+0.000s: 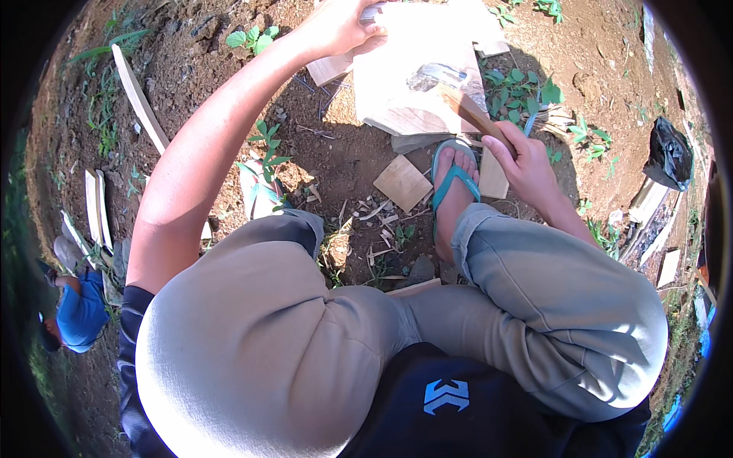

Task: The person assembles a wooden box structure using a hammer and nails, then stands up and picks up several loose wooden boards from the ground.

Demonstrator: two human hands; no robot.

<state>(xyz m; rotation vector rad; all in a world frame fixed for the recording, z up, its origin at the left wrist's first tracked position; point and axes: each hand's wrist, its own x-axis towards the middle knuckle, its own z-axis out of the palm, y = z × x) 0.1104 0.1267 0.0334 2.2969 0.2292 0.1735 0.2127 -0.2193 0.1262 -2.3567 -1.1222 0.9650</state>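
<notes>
A pale wooden board (389,84) lies in front of me, glaring white in the sun at its far part. My right hand (523,160) is wrapped round the wooden handle of a hammer (467,111). Its shiny metal head rests on or just above the board; sunlight blurs its outline. At the board's far left edge is my left hand (347,29), partly cut off by the top of the picture. Its thumb and fingers close over a small greyish thing I cannot make out. Another wood piece (330,69) sticks out beneath the board's left side.
A square wood offcut (402,183) lies by my right foot (456,179) in a teal flip-flop, among wood chips. Thin dark nails or sticks lie left of the board. Long wood strips (140,99), a black plastic bag (670,153) and a person in blue (82,311) are farther out.
</notes>
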